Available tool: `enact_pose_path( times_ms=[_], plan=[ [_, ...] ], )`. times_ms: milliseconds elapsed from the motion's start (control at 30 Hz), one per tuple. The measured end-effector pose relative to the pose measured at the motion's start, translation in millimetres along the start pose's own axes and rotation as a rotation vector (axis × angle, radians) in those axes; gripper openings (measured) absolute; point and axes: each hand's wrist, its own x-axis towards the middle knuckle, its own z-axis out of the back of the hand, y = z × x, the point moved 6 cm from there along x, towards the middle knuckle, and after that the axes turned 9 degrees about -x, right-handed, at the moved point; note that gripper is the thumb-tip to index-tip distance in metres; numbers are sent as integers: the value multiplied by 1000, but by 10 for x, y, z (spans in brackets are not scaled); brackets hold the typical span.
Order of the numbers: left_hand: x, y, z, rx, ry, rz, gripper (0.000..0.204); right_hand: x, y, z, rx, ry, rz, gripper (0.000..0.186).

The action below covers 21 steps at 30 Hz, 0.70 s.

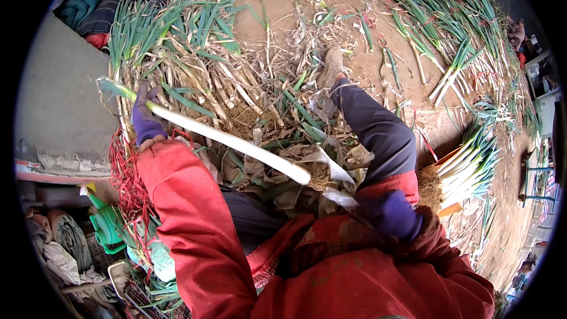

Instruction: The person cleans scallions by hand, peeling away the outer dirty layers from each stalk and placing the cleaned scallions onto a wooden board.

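Across the person's lap, a long onion stalk is held slantwise, its green top out to the left and its root end brought in near the right knee. The upper part, just below the leaves, is gripped by the gloved left hand, whose fingers are clamped round it; by this hold at the far end, it seems, the white shaft is left bare and the roots are presented to the other side. Close to those roots the gloved right hand is seen, blurred; whether its fingers are apart, together or closed on something cannot be told. Between that hand and the root end, a pale strip is shown, probably loosened skin. Beyond the left hand, untidy onions with dry outer leaves are heaped on the ground, perhaps so that they can be reached from the seat. By the right knee, cleaner white stalks are laid side by side with their roots together, in an orange-edged holder, by which they are presumably kept aligned. Red ties are bunched beside the left sleeve, within easy reach.
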Motion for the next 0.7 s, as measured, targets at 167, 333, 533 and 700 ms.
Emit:
enact_pose_path(
  times_ms=[167, 333, 533, 700],
  plan=[
    [-129, 7, -143, 73, 38, 19, 37, 851, -53, 453, 306, -422, -47, 32],
    [-198, 91, -414, 46, 105, 24, 34, 1573, 222, -248, 1206, -63, 66, 33],
    [-130, 67, -317, 24, 62, -17, 31, 976, 266, -4, 720, -89, 20, 36],
    [-135, 76, -291, -25, 105, 76, 26, 593, -21, -32, 468, -146, -261, 34]
  ],
)
